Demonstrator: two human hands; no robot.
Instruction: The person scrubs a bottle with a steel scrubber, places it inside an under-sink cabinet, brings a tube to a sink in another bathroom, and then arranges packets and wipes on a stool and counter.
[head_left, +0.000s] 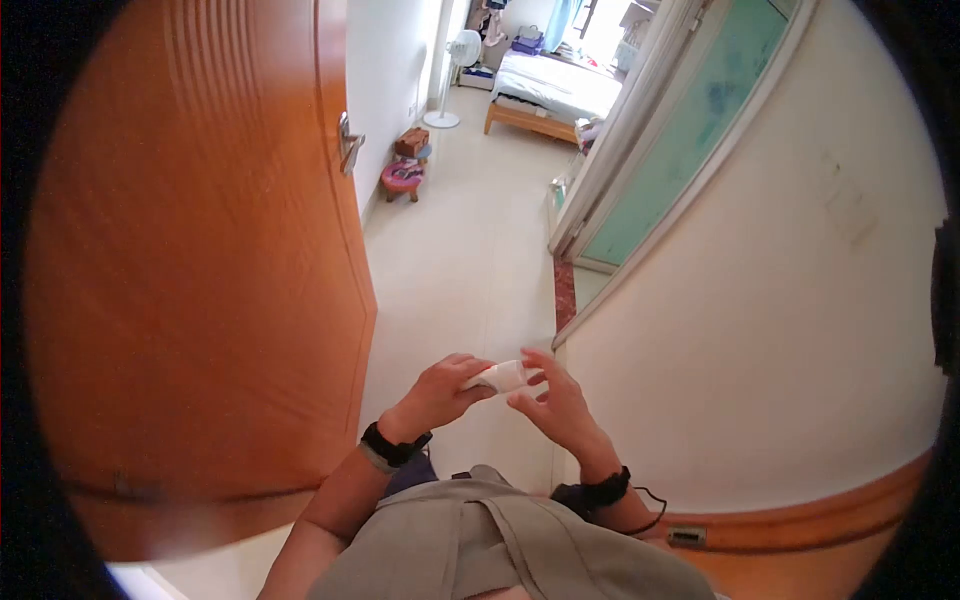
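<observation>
Bottle (506,377), smooth wht cyl., in L grip (447,390), curved R grip (556,402) nr.

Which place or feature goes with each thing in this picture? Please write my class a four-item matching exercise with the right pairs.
Column one:
1. White container
2. Brown door
3. Bed
4. Pink-topped stool

Column two:
A. Near the bright window
B. Low on the floor, beside the white wall
C. Held in the left hand
D. Fitted with a metal handle

Right pairs: 1-C, 2-D, 3-A, 4-B
</observation>
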